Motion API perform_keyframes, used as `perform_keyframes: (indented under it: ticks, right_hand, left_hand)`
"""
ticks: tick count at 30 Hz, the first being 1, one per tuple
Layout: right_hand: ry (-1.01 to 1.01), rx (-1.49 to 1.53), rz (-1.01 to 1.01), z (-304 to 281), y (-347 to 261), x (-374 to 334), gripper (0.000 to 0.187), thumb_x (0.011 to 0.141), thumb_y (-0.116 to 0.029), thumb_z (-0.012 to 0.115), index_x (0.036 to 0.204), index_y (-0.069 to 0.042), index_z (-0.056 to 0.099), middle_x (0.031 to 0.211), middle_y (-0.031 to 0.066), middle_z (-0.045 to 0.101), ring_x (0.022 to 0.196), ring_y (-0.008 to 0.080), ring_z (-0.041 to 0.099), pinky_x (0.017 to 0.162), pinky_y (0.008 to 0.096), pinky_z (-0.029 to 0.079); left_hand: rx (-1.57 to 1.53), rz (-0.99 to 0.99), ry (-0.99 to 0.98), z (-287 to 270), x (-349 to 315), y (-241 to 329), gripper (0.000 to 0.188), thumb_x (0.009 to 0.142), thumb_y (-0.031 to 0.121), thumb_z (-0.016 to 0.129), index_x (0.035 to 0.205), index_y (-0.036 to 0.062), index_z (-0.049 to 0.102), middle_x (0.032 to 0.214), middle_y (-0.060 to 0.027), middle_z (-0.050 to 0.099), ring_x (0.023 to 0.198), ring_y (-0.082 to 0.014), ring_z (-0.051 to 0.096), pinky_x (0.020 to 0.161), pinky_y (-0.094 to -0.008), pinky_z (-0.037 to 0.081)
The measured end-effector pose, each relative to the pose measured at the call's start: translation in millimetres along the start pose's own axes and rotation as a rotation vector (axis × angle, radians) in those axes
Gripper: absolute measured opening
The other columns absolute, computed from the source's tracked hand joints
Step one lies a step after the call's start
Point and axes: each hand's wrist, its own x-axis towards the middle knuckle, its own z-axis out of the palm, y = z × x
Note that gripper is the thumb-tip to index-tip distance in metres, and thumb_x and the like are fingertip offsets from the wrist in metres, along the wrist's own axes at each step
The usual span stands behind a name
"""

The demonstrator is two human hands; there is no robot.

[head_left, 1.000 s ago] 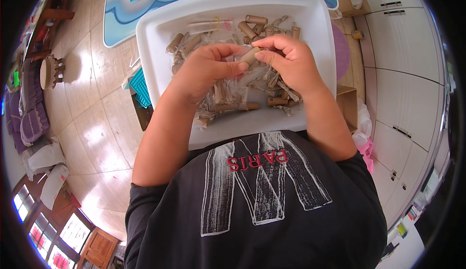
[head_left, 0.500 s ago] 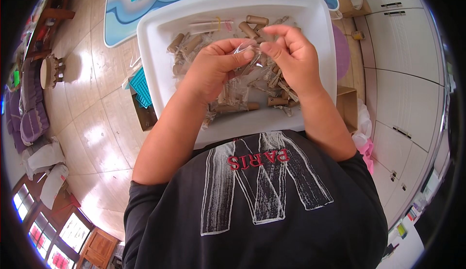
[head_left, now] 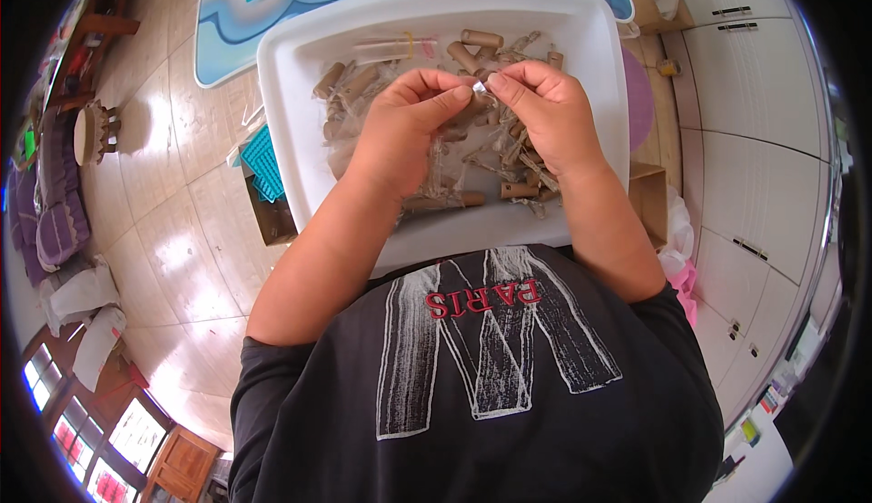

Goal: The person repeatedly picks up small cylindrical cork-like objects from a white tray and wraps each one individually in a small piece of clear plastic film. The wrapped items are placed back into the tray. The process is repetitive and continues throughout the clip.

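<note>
Left hand (head_left: 411, 114) and right hand (head_left: 550, 108) pinch clear plastic (head_left: 480, 88), its outline unclear; brown tubes (head_left: 520, 191) partly hidden.

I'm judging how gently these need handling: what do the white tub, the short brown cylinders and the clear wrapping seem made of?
White tub: likely plastic, smooth with a soft sheen; rounded, seamless-looking corners suggest moulding.
Short brown cylinders: perhaps cardboard, matte and evenly brown, though wood is possible.
Clear wrapping: probably thin plastic film, glossy; it's see-through, crinkled and catches bright glints.
</note>
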Motion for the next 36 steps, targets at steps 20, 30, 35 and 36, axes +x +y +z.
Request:
perform_keyframes:
  ticks: [20,30,35,36]
  right_hand:
    - [0.166,-0.658,-0.721,11,-16,-9,0.016,0.069,-0.010,0.072,0.084,-0.008,0.067,0.062,0.0036,0.051,0.051,0.0173,0.049,0.047,0.0274,0.040]
    - [0.218,-0.641,-0.691,13,-9,-5,0.006,0.077,-0.008,0.065,0.076,-0.005,0.060,0.065,0.0038,0.054,0.055,0.0172,0.052,0.049,0.0272,0.041]
    - [0.284,-0.081,-0.416,14,2,-3,0.011,0.088,-0.013,0.056,0.085,-0.002,0.058,0.068,0.0005,0.054,0.055,0.0088,0.044,0.049,0.0219,0.037]
    - [0.352,0.025,-0.325,7,-2,-1,0.013,0.089,-0.014,0.055,0.085,-0.002,0.058,0.069,-0.0001,0.055,0.055,0.0071,0.044,0.048,0.0219,0.036]
  left_hand:
    - [0.352,0.089,-0.021,11,-6,8,0.019,0.088,0.006,0.054,0.105,-0.0023,0.057,0.092,-0.0063,0.064,0.081,-0.0100,0.059,0.073,-0.0240,0.049]
    - [0.461,0.154,-0.078,17,-13,6,0.020,0.086,0.003,0.056,0.105,-0.0037,0.059,0.090,-0.0053,0.064,0.081,-0.0082,0.058,0.072,-0.0210,0.047]
    - [0.562,0.172,-0.086,22,-11,11,0.017,0.087,0.003,0.055,0.102,-0.0039,0.059,0.092,-0.0070,0.065,0.080,-0.0090,0.059,0.072,-0.0218,0.048]
    - [0.554,0.163,-0.075,21,-12,9,0.017,0.087,0.003,0.055,0.102,-0.0037,0.059,0.092,-0.0075,0.065,0.080,-0.0093,0.059,0.072,-0.0220,0.048]
